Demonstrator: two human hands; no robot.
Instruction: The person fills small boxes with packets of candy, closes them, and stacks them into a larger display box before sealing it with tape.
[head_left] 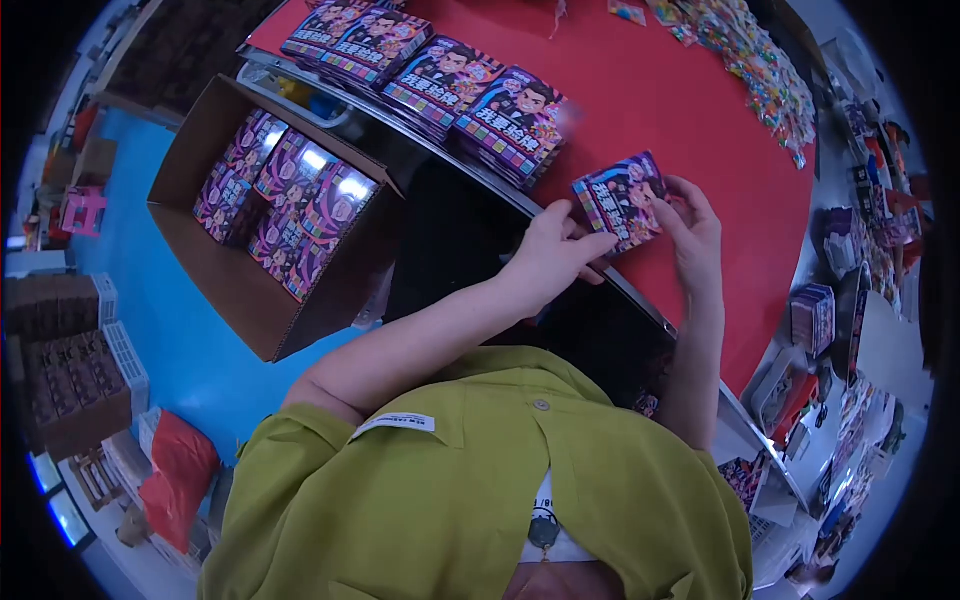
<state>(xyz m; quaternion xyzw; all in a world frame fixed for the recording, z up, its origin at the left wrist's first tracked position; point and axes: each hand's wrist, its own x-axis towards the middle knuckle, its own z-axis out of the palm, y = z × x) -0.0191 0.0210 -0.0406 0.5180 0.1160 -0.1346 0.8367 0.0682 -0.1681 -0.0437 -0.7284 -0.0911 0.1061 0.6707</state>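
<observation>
Over the table's near edge, a small purple printed box (622, 202) with a cartoon figure and a row of coloured squares is held tilted between my hands. My right hand (693, 225) grips its right side, with the thumb on the front face. At its lower left corner, my left hand (560, 255) has the thumb against the box and the other fingers curled below, partly hidden. Stacks of matching boxes (512, 115) line the table edge just left of my hands.
The red tabletop (720, 190) carries a heap of small colourful pieces (755, 70) along its far right. On my left stands an open cardboard carton (215, 275) with several shiny purple packs (300, 200) inside. A red bag (178, 480) lies farther left, near the blue floor (190, 320).
</observation>
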